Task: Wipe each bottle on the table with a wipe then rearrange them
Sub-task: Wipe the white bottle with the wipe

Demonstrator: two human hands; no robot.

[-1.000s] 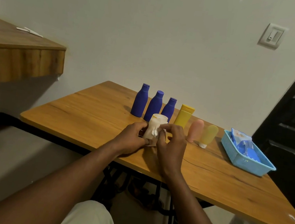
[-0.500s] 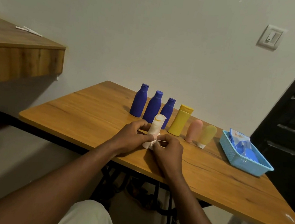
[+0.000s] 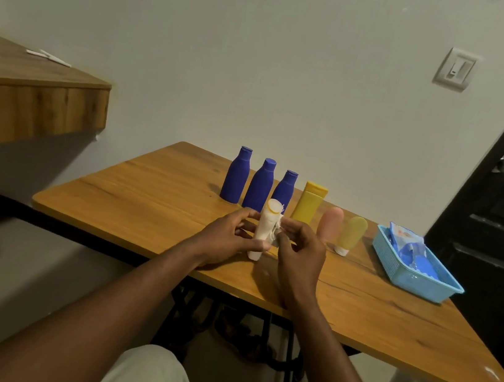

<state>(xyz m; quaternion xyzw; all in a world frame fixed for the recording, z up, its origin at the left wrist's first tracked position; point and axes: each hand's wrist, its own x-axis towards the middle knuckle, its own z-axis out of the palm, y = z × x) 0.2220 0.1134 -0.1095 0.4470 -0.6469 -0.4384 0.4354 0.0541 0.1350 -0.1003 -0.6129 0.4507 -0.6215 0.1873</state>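
Fingers of the left hand [image 3: 227,241] curl round a small white bottle [image 3: 259,231] and hold it upright near the front edge of the wooden table [image 3: 145,201]. Whether its base touches the wood cannot be told. At three o'clock of that bottle the right hand [image 3: 300,256] pinches a white wipe [image 3: 277,227] against its side, and the wipe's ragged edge shows at the bottle's top. Behind, a row stands along the table. Three blue bottles [image 3: 259,184] are at eleven to twelve o'clock of the held bottle, and a yellow bottle [image 3: 309,202] is at one o'clock. A pink tube [image 3: 330,223] and a pale yellow tube [image 3: 351,234] stand side by side at two o'clock. Well apart at three o'clock sits a blue basket [image 3: 406,279] with a wipes packet [image 3: 405,241] in it.
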